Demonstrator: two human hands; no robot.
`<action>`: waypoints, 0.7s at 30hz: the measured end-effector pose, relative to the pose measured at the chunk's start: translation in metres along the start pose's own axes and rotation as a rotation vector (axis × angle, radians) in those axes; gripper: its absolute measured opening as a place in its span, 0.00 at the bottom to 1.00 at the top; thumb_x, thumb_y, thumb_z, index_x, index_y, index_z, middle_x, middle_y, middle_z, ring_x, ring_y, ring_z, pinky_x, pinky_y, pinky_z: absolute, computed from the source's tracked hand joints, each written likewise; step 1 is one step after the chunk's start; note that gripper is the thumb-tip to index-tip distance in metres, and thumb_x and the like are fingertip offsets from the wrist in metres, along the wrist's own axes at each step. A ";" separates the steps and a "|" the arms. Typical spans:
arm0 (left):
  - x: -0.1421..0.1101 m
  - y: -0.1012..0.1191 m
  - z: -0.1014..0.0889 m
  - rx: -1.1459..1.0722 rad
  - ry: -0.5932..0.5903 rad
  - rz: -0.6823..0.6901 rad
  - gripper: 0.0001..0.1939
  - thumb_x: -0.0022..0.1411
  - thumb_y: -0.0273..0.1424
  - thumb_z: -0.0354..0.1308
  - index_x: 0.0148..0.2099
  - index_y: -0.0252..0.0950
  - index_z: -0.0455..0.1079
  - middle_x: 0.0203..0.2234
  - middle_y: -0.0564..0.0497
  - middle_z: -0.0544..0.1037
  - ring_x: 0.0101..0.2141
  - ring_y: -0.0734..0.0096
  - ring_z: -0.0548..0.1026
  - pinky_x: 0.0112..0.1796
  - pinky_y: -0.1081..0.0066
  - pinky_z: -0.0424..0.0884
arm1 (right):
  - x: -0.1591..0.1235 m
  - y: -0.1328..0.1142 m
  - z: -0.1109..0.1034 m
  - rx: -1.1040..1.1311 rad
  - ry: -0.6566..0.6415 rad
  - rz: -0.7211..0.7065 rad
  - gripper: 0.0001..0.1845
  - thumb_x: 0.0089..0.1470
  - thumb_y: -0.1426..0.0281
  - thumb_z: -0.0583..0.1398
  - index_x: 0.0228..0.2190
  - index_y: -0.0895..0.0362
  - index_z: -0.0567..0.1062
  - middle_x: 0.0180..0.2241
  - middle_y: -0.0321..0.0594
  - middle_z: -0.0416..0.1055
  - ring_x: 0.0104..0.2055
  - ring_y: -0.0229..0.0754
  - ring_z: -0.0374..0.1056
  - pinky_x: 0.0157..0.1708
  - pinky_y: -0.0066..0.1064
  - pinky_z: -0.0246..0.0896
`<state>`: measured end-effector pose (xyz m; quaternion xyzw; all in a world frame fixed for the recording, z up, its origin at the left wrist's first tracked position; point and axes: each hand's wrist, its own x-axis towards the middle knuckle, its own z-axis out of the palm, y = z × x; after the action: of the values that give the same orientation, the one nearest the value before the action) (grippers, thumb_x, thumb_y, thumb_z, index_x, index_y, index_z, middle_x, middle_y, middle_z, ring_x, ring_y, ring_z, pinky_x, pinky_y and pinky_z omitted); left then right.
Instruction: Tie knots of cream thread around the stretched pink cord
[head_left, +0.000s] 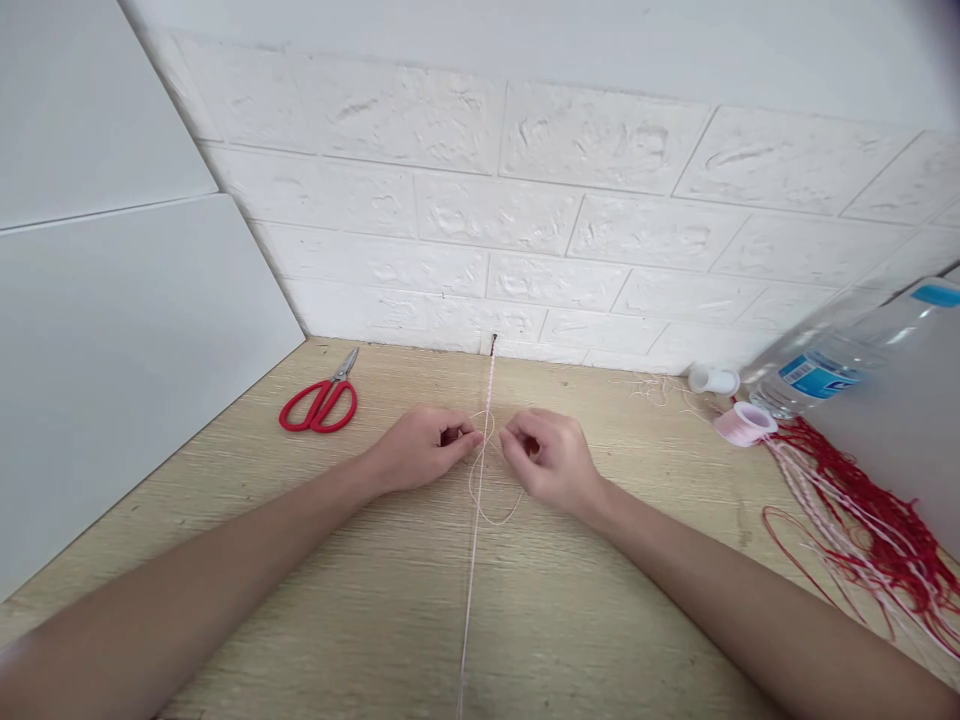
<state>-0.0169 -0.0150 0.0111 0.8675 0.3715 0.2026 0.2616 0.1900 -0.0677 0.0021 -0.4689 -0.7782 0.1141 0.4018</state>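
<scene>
A pale pink cord (470, 580) runs straight from the base of the wall toward me, and its far stretch (491, 375) looks knotted or braided. My left hand (431, 445) is closed in a pinch just left of the cord, on a thin light thread (495, 522). Opposite it, to the right of the cord, my right hand (551, 455) is also pinched on the thread. Between the hands the thread loops around or across the cord; which of the two I cannot tell. The exact grip points are hidden by the fingers.
Red-handled scissors (321, 402) lie at the left. To the right are a pink thread spool (745, 425), a white spool (712, 380), a water bottle (814, 375) and a heap of red cords (877, 510). A brick-patterned wall (525, 220) closes off the back.
</scene>
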 end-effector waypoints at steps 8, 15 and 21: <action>0.000 -0.001 0.001 -0.012 0.027 -0.009 0.17 0.66 0.41 0.52 0.31 0.35 0.72 0.22 0.55 0.71 0.24 0.76 0.65 0.26 0.73 0.57 | 0.017 0.011 0.004 0.150 -0.193 0.209 0.26 0.58 0.63 0.56 0.13 0.56 0.57 0.16 0.31 0.54 0.25 0.36 0.56 0.30 0.30 0.52; 0.001 -0.002 0.002 -0.018 0.027 0.014 0.16 0.66 0.40 0.52 0.32 0.35 0.72 0.21 0.55 0.71 0.23 0.76 0.65 0.26 0.73 0.57 | 0.018 0.013 0.001 0.286 -0.321 0.289 0.21 0.55 0.57 0.60 0.18 0.57 0.72 0.23 0.34 0.64 0.26 0.35 0.58 0.25 0.28 0.50; 0.000 -0.003 0.002 -0.007 0.022 0.023 0.17 0.66 0.40 0.52 0.31 0.35 0.71 0.20 0.55 0.70 0.23 0.76 0.65 0.25 0.73 0.56 | 0.019 0.016 0.002 0.352 -0.335 0.376 0.12 0.53 0.62 0.61 0.25 0.57 0.77 0.22 0.33 0.67 0.25 0.34 0.58 0.25 0.26 0.51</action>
<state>-0.0170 -0.0139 0.0081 0.8684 0.3638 0.2165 0.2581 0.1943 -0.0428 0.0015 -0.5026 -0.7015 0.3950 0.3150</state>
